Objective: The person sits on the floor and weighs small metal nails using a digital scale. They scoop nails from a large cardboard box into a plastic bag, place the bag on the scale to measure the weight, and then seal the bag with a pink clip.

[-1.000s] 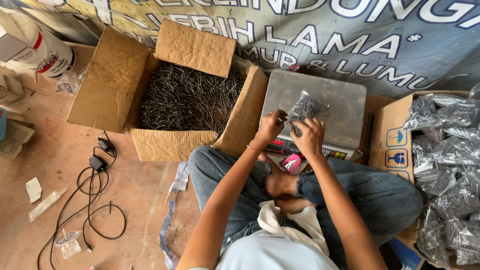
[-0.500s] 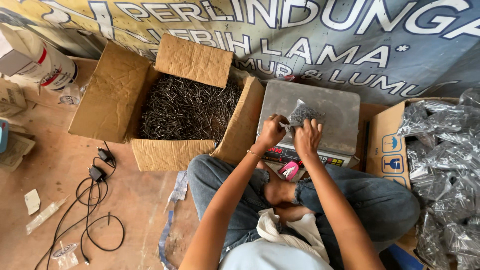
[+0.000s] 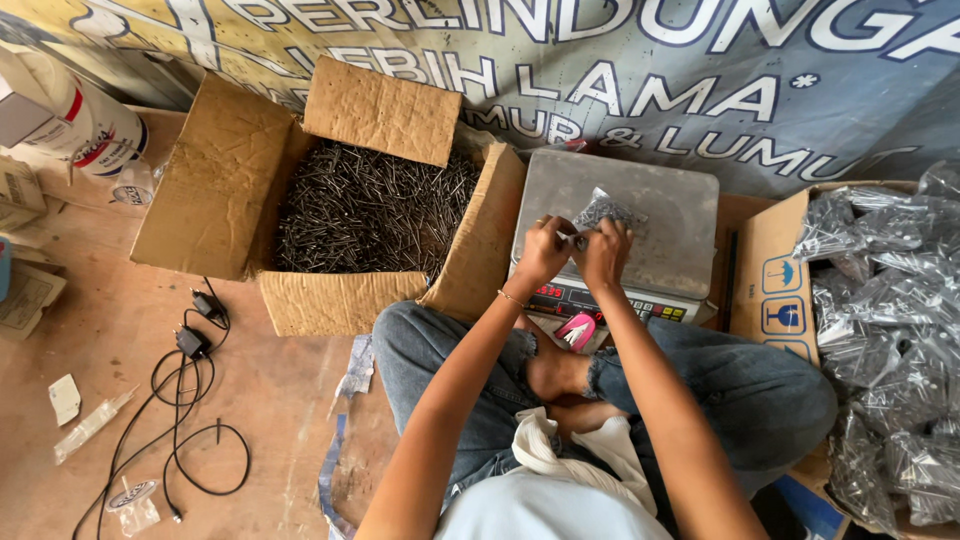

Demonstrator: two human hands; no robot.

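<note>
Bag (image 3: 601,212) of nails, small clear plastic, sits on scale (image 3: 640,215) at 12 o'clock. Left hand (image 3: 545,253) and right hand (image 3: 603,250) both pinch its neck. Likely dense, floppy, puncture-prone; grip the twisted top.

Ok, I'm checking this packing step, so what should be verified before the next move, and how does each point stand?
1. Both hands on the bag: left hand and right hand pinch the small clear bag: ok.
2. Bag above the scale platform: ok.
3. Bag closed: cannot tell.
4. Open box of nails stocked: ok.
5. Box of filled bags within reach: ok.
</note>
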